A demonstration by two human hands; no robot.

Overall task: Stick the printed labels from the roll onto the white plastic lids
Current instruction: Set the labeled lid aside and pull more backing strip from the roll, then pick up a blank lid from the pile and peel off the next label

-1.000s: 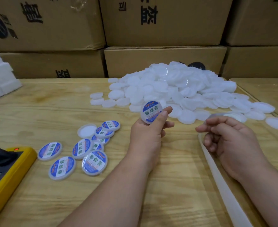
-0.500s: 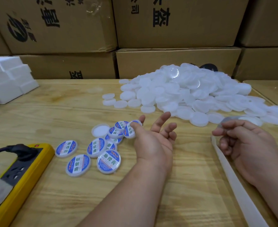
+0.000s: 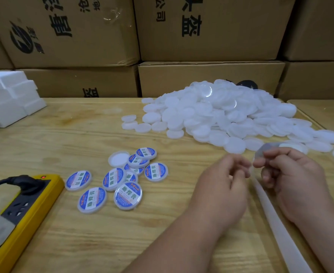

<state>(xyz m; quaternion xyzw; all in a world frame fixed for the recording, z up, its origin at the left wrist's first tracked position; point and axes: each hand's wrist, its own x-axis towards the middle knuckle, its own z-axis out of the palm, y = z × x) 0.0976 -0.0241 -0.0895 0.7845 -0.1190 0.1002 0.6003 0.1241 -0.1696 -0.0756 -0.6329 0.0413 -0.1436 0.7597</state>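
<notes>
A big heap of plain white lids [image 3: 221, 115] lies at the back right of the wooden table [image 3: 64, 134]. Several lids with blue printed labels [image 3: 123, 180] lie in a loose group left of my hands, with one plain lid [image 3: 119, 159] among them. My right hand [image 3: 294, 180] pinches the pale label strip [image 3: 276, 223], which runs down toward the near edge. My left hand [image 3: 225, 184] is beside it, fingers curled, with its fingertips close to the strip's top end. Blur hides whether those fingers pinch anything.
A yellow power strip [image 3: 30, 209] with a black plug lies at the near left. White foam blocks [image 3: 10, 95] are stacked at the far left. Cardboard boxes [image 3: 201, 36] wall off the back of the table.
My left hand dropped the labelled lid onto the group of labelled lids, then moved right to the strip beside my right hand. The right hand kept its hold on the strip.
</notes>
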